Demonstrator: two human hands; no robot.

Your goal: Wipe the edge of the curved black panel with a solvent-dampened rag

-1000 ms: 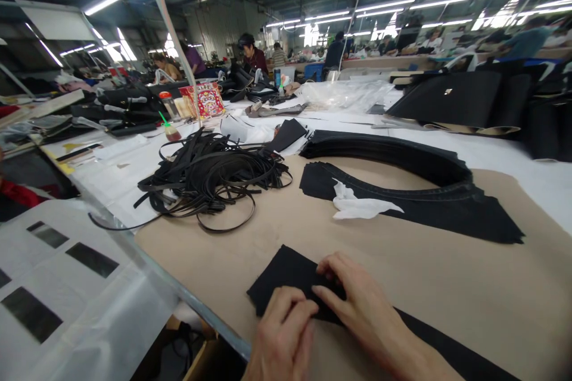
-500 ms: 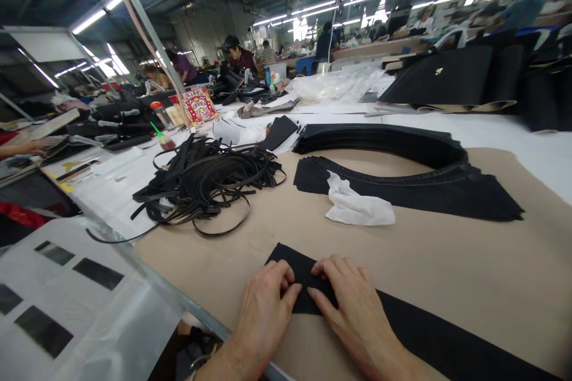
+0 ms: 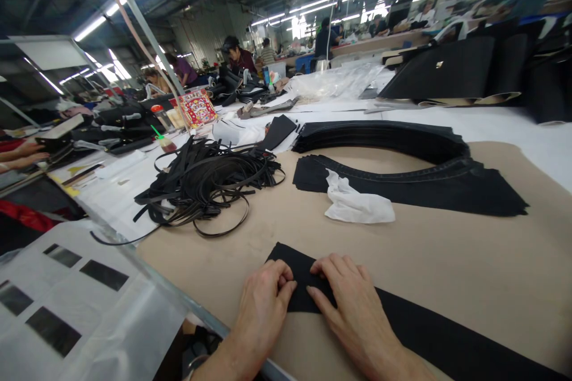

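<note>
A long black strip of leather-like material (image 3: pixel 429 324) lies on the beige mat (image 3: pixel 250 256), running from the middle toward the lower right. My left hand (image 3: pixel 263 303) is at its left end, thumb and curled index finger nearly together on the material. Just to the right, my right hand (image 3: pixel 353 300) rests across the same strip. Its thumb and curved fingers are apart, with the fingertips touching the strip. Both palms are hidden. Beyond the hands, a crumpled white cloth (image 3: pixel 357 202) lies partly over a stack of curved black pieces (image 3: pixel 411 181).
A tangled heap of thin black straps (image 3: pixel 210 178) sits on the mat's left. Along the table's left edge runs a metal rail (image 3: pixel 179 294), beside a plastic sheet (image 3: pixel 129 327). Black bag panels (image 3: pixel 442 74) stand at the back right. A co-worker's hands (image 3: pixel 27 155) show far left.
My view has shifted slightly. My left thumb has slid a little left and up toward the index finger; my right hand stays on the strip. At far left, a co-worker's hands have come further into view.
</note>
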